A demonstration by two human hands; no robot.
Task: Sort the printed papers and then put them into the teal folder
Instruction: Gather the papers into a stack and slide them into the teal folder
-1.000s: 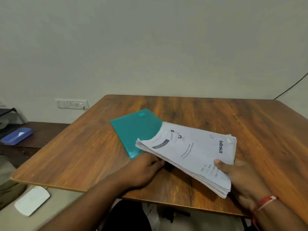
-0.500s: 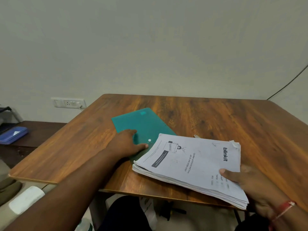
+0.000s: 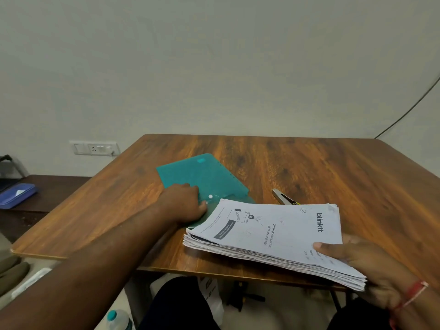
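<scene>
A teal folder (image 3: 202, 173) with a white snap button lies flat on the wooden table (image 3: 333, 177). My left hand (image 3: 182, 202) rests on its near edge by the button, fingers curled at the flap. My right hand (image 3: 371, 265) holds a thick stack of printed papers (image 3: 273, 236) by its right corner, thumb on top. The stack's top sheet reads "blinkit" and its left end overlaps the folder's near corner. Whether the stack rests on the table or hangs just above it is unclear.
A small metal tool (image 3: 284, 198) lies on the table behind the papers. A blue case (image 3: 16, 195) sits on a low dark bench at the left, under a wall socket (image 3: 94, 147). A bottle (image 3: 119, 319) stands below the table edge.
My left hand left the stack and moved forward onto the teal folder. The right hand drew the papers right and toward me, uncovering the folder and the metal tool.
</scene>
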